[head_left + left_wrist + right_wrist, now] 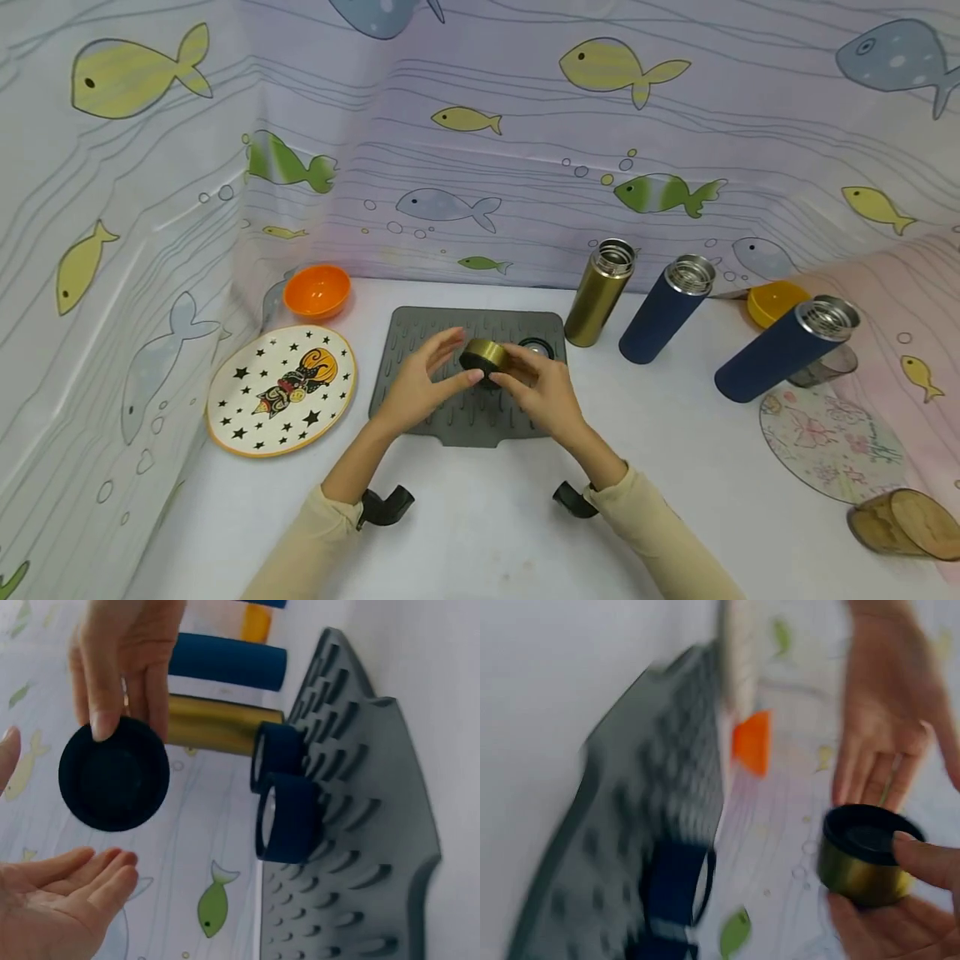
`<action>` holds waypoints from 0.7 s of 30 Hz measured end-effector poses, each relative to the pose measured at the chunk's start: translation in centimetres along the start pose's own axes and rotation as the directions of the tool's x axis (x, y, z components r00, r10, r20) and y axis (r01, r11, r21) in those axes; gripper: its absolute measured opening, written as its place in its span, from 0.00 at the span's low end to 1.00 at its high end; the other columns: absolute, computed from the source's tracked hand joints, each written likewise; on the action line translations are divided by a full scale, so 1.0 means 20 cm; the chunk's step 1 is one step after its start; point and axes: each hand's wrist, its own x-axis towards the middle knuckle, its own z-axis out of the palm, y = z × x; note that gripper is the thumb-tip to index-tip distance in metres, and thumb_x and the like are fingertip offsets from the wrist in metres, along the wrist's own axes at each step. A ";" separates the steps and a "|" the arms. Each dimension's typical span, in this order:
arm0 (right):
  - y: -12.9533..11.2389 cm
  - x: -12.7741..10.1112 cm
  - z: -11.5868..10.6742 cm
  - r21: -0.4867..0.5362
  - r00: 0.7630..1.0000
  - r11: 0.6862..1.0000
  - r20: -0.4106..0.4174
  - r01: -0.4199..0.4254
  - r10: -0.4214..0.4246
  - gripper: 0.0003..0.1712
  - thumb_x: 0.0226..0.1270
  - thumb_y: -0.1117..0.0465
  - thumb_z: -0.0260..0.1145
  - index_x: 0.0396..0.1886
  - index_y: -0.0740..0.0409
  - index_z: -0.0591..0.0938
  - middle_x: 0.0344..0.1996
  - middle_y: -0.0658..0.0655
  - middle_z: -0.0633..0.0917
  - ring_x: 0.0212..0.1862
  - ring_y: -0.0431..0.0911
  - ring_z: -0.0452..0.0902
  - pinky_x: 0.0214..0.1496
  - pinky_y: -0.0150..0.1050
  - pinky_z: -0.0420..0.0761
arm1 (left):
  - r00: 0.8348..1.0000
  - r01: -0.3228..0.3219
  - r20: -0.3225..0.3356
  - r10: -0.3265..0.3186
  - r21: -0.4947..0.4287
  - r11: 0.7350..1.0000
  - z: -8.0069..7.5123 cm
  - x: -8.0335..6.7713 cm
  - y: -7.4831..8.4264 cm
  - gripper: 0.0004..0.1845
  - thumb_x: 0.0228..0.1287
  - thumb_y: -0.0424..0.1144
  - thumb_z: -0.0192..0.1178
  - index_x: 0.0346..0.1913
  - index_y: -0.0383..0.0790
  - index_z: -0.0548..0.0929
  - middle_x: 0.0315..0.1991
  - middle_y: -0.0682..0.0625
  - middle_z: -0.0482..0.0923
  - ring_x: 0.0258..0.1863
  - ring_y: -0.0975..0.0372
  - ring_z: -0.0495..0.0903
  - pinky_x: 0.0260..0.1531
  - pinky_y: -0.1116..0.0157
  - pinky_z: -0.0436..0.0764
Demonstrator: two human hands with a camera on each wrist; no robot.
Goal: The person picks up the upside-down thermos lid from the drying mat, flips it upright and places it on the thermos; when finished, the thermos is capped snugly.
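Lids [292,825] lie on the mat [427,329], left of bottles [663,317].

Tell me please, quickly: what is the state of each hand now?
Left hand: open, holding nothing, close beside the gold lid.
Right hand: closed, holding the gold lid between thumb and fingers.

1. White table [465,533], with a grey mat [405,333] lying flat on it.
2. Just left of the mat: a plate [283,392].
3. Off the mat's back left corner: an orange bowl [317,310].
4. By the mat's back right corner: a gold bottle [596,300], upright.
5. Farther right of the mat: two blue bottles [663,317], upright.
6. Well right of the mat: a yellow bowl [776,302] and a patterned disc [817,450].
7. Right of the mat, beyond its front edge: an amber glass [873,525].
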 end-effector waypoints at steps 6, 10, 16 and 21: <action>-0.01 -0.05 -0.05 -0.521 0.833 0.709 0.007 0.475 -0.553 0.30 0.54 0.72 0.75 0.59 0.68 0.79 0.54 0.66 0.84 0.56 0.57 0.82 0.57 0.46 0.82 | 0.996 0.028 0.081 -0.022 -0.069 0.997 -0.01 0.04 0.04 0.41 0.62 0.43 0.70 0.74 0.37 0.63 0.72 0.41 0.66 0.72 0.49 0.66 0.70 0.56 0.67; 0.01 -0.06 -0.07 -0.619 0.708 0.512 0.105 0.596 -0.698 0.20 0.66 0.71 0.67 0.58 0.70 0.79 0.56 0.66 0.83 0.59 0.57 0.80 0.61 0.45 0.80 | 0.989 -0.016 0.146 0.026 -0.067 0.998 0.02 0.05 0.06 0.45 0.58 0.42 0.73 0.75 0.37 0.61 0.74 0.41 0.63 0.73 0.49 0.65 0.71 0.53 0.65; 0.05 -0.06 -0.08 -0.632 0.596 0.392 0.141 0.668 -0.790 0.16 0.77 0.66 0.54 0.56 0.70 0.80 0.55 0.66 0.83 0.59 0.58 0.80 0.59 0.43 0.81 | 0.986 -0.094 0.136 0.095 -0.015 0.995 0.09 0.08 0.05 0.42 0.54 0.37 0.75 0.72 0.39 0.68 0.67 0.43 0.73 0.64 0.52 0.74 0.62 0.51 0.75; 0.08 -0.02 -0.14 -0.620 0.740 0.616 -0.084 0.485 -0.667 0.32 0.63 0.62 0.72 0.65 0.68 0.73 0.63 0.70 0.74 0.64 0.61 0.74 0.63 0.50 0.78 | 0.993 -0.114 0.035 0.114 -0.004 0.993 0.13 0.16 0.08 0.39 0.52 0.34 0.76 0.68 0.37 0.71 0.62 0.42 0.76 0.58 0.51 0.79 0.57 0.54 0.80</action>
